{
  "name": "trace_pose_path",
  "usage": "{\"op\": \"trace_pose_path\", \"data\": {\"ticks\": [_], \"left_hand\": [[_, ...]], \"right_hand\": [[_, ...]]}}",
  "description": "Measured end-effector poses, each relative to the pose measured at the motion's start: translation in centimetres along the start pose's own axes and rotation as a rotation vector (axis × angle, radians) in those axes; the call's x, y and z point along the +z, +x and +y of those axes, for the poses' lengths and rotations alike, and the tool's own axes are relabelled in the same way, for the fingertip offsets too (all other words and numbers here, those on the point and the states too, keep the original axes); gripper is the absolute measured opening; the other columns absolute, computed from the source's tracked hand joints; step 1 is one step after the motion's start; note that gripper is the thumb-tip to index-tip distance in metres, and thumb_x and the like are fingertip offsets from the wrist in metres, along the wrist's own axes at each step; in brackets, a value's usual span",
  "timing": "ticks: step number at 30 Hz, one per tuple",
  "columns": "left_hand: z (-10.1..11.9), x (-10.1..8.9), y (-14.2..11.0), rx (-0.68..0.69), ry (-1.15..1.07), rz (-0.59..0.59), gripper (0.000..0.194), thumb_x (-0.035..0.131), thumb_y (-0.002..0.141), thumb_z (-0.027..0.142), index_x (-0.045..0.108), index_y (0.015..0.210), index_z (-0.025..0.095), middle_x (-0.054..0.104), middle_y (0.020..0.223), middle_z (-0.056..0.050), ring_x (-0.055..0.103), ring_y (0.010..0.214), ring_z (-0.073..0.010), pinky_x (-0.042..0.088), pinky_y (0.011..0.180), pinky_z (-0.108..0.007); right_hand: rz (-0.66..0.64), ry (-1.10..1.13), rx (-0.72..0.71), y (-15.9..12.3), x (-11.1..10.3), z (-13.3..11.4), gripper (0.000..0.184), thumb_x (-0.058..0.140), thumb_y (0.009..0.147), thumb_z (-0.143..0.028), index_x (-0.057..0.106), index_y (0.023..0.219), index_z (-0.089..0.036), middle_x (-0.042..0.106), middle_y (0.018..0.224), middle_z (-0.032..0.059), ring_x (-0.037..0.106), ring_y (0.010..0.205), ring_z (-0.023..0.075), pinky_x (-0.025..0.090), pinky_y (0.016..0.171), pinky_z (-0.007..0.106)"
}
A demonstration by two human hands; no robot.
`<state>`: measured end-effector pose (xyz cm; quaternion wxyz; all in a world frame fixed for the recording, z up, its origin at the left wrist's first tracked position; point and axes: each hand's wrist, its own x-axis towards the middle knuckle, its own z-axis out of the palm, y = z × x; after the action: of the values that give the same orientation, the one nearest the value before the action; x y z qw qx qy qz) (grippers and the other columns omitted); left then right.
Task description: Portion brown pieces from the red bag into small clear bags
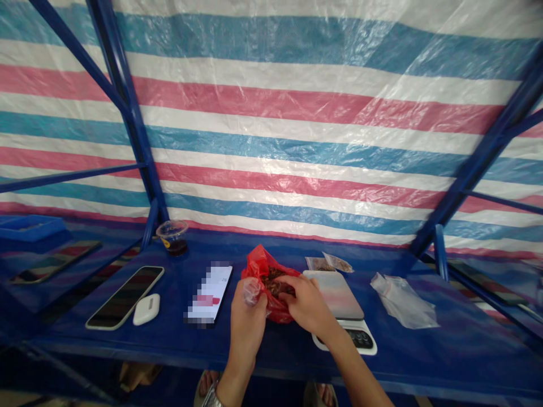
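Observation:
A red plastic bag [261, 259] stands open on the blue table, filled with small brown dried pieces [275, 277]. At its left side, my left hand [246, 316] is closed around a small clear plastic bag [251, 290]. My right hand [309, 302] reaches into the red bag from the right, its curled fingertips among the brown pieces. Just right of the red bag is a white kitchen scale [339, 297] with a dark display, partly behind my right wrist. Two small clear bags of brown pieces [328, 264] lie behind the scale.
Empty clear zip bags [405, 302] lie right of the scale. On the left are a lit phone [211, 297], a dark-screened phone [125, 299], a white earbud case [146, 309] and a plastic cup with dark liquid [173, 243]. Blue metal posts [136, 124] frame a striped tarp.

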<state>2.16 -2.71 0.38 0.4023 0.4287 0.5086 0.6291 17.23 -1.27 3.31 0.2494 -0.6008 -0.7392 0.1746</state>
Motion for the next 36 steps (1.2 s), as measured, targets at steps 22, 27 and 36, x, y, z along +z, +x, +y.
{"op": "trace_pose_path", "data": {"ticks": [22,27,36], "left_hand": [[-0.4,-1.6,-0.4,0.506,0.778,-0.111,0.046,0.052,0.093,0.014,0.061,0.137,0.020,0.068,0.126,-0.014,0.049,0.117,-0.0334,0.043,0.099,-0.052],[-0.5,-1.6,-0.3,0.455,0.651,-0.181,0.048,0.051,0.094,0.016,0.053,0.141,0.022,0.061,0.126,-0.015,0.054,0.116,-0.0303,0.046,0.101,-0.052],[0.9,-2.1,-0.6,0.447,0.520,-0.306,0.050,0.061,0.090,0.018,0.054,0.140,0.025,0.058,0.126,-0.014,0.049,0.128,-0.0300,0.044,0.112,-0.052]], "right_hand": [[-0.116,0.769,-0.224,-1.7,-0.5,-2.1,0.031,0.066,0.094,-0.029,0.059,0.124,-0.027,0.070,0.114,0.0033,0.067,0.105,0.0192,0.052,0.095,0.034],[-0.129,0.997,-0.174,-1.4,-0.4,-2.0,0.026,0.073,0.088,-0.041,0.060,0.104,-0.026,0.066,0.102,-0.0002,0.066,0.097,0.0178,0.052,0.088,0.031],[-0.028,0.789,-0.173,-1.7,-2.0,-2.2,0.020,0.070,0.086,-0.027,0.065,0.106,-0.025,0.071,0.100,0.0017,0.068,0.093,0.0204,0.053,0.089,0.035]]}}
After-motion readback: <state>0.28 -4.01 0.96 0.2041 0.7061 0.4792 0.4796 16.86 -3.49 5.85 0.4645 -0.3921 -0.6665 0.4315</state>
